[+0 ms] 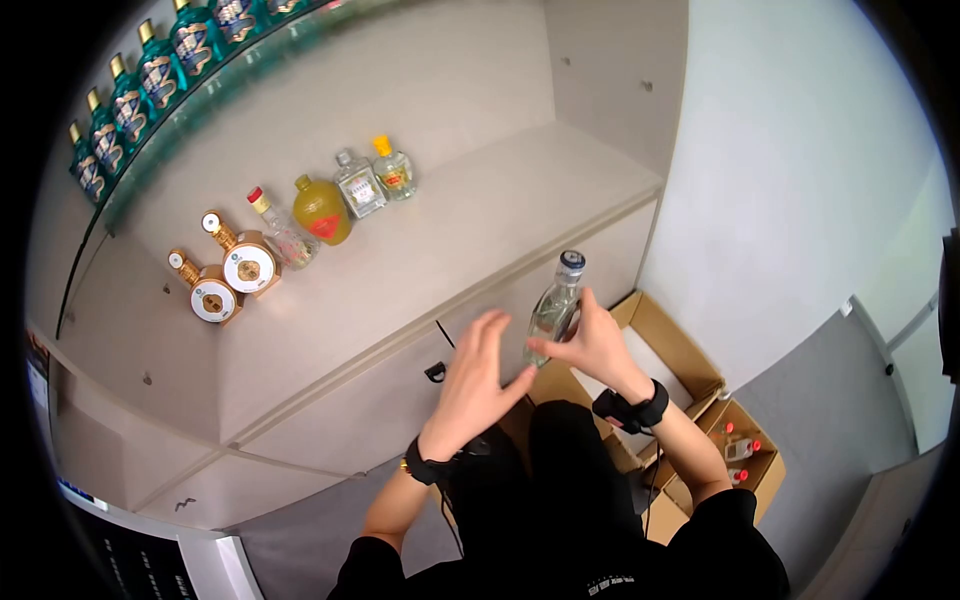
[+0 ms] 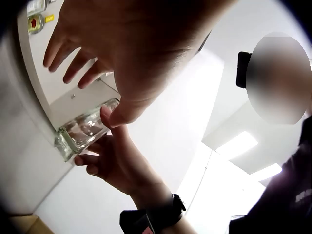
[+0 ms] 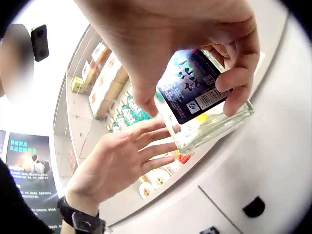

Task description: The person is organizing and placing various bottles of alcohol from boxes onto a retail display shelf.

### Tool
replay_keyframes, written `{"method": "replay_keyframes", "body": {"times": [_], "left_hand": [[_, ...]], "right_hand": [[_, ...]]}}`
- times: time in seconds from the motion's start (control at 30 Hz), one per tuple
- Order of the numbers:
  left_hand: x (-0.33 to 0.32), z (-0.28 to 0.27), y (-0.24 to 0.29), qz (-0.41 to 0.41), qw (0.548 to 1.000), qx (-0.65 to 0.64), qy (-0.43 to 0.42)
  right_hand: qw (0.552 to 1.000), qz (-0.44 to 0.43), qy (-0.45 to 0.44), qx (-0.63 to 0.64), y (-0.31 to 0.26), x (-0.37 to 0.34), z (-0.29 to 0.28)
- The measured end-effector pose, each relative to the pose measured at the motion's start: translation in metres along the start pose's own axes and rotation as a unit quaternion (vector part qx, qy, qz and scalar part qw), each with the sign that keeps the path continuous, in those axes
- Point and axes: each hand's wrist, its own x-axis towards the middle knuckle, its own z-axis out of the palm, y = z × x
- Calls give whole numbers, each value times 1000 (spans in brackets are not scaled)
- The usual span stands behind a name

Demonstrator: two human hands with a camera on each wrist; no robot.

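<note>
A clear glass bottle (image 1: 549, 312) with a dark cap stands tilted in front of the cabinet, gripped by my right hand (image 1: 601, 352). In the right wrist view, thumb and fingers hold the bottle's flat sides across a dark blue label (image 3: 191, 90). My left hand (image 1: 478, 378) is beside the bottle, fingers extended and spread, holding nothing. Seen from the left wrist, the bottle's thick base (image 2: 66, 142) points away from the right palm. On the shelf behind are a bottle with a yellow cap (image 1: 397, 178) and a square clear bottle (image 1: 360, 187).
Further left on the shelf (image 1: 480, 220) stand an olive jug-shaped bottle (image 1: 322, 212), a red-capped bottle (image 1: 290, 240) and two round white-and-gold bottles. Teal bottles (image 1: 160, 75) line the glass shelf above. Below right, an open cardboard box (image 1: 690, 362) adjoins another box holding red-capped bottles (image 1: 740, 450).
</note>
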Motion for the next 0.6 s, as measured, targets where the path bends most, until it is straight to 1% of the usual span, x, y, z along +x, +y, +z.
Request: {"method": "replay_keyframes", "body": {"times": [0.03,0.1,0.13,0.2,0.23,0.27,0.3,0.33,0.4,0.5,0.6], "left_hand": [[3,-8,-6,-7,999,4,31],[7,-17,-24,-45,987,123,89],[8,-18,-36,-44,987,126,94],[9,-14,-66,-83,970,190,127],[7,-10,-78,-81,970,190,130],[4,-6,-89,-78,962,224,132],[1,-4,-95,-75,954,258,135],[0,-2,-96,-72,949,278,128],[-4,-1,-92,-69,948,281,133],[-4,-2,-91,-73,948,280,135],[-3,0,-93,-79,947,279,142]], "right_hand": [[1000,-9,1,-3,-5,13,-2],[997,-34,59,-42,-12,44,0],[987,-91,117,-67,-11,61,5],[984,-100,128,-79,-15,96,11],[981,-104,137,-92,-17,110,14],[980,-108,141,-94,-16,122,20],[980,-92,127,-119,-15,135,27],[980,-77,113,-144,-14,147,32],[977,-86,124,-150,-11,160,42],[977,-87,125,-149,-13,168,50],[977,-62,129,-157,-15,172,57]]}}
